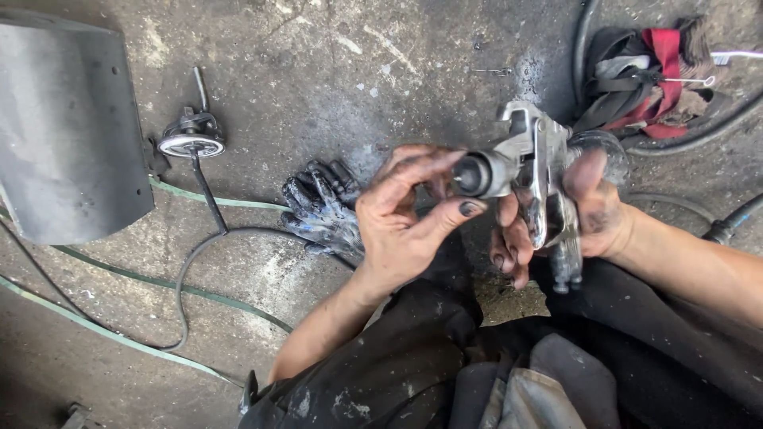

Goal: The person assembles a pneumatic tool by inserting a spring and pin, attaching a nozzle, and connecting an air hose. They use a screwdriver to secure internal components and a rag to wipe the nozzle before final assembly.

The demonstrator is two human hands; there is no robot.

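Spray gun (pixel 534 171): metal body, held above the person's lap over the concrete floor (pixel 334 71); dark round nozzle end turned toward the left hand, handle and inlet fitting pointing down toward the dark trousers (pixel 413 349)
Right hand (pixel 584 210): closed round the spray gun's body from the right, palm against the metal, fingers curled under and in front of the handle (fingertips darkened with paint)
Left hand (pixel 401 218): thumb and fingertips pinched on the dark nozzle cap (pixel 472 175) at the front of the spray gun; remaining fingers bent above the cap, touching it or not I cannot tell
Glove (pixel 322 208): black and blue, paint-stained, lying on the floor just left of the spray gun, partly behind the left hand
Pressure gauge (pixel 191 141): round, white dial, well left of the spray gun, with a black hose (pixel 208 199) running from it down across the floor
Grey panel (pixel 67 127): curved sheet, far left of the spray gun, beyond the gauge
Green hoses (pixel 159 282): thin lines crossing the floor, below and left of the spray gun
Rag pile (pixel 648 79): red and dark cloth with straps, above and right of the spray gun, beside thick black hoses (pixel 699 131)
Floor condition: grey concrete, scuffed, spotted with paint
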